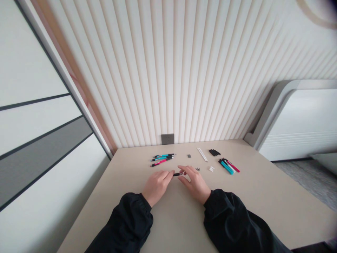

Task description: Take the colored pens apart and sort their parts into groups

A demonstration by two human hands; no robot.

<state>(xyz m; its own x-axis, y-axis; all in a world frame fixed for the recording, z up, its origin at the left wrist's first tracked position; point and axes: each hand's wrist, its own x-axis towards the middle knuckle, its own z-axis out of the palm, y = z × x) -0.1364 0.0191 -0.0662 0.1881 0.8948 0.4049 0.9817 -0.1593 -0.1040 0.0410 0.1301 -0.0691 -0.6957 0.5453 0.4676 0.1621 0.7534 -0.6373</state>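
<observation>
My left hand (pixel 158 185) is closed around a pen, whose black grip (pixel 177 174) and silvery tip point to the right; the rest of its barrel is hidden in the fingers. Beside the tip is my right hand (pixel 195 183), thumb and fingers apart around it, with nothing visibly gripped. Small grey cone-like pieces (pixel 197 169) lie just beyond the right fingers, partly covered by them. Further right are small white pieces (pixel 211 169). Behind the left hand lie two teal-and-black pens (pixel 163 157) and a pink-and-black pen (pixel 162 161).
Toward the back are a small dark grey piece (pixel 189 156), thin white sticks (pixel 202 154) and several black tubes (pixel 214 152). Teal, white and pink barrels (pixel 228 166) lie at right. A ribbed wall with a socket (pixel 167 139) borders the table (pixel 126 186); a cabinet stands left.
</observation>
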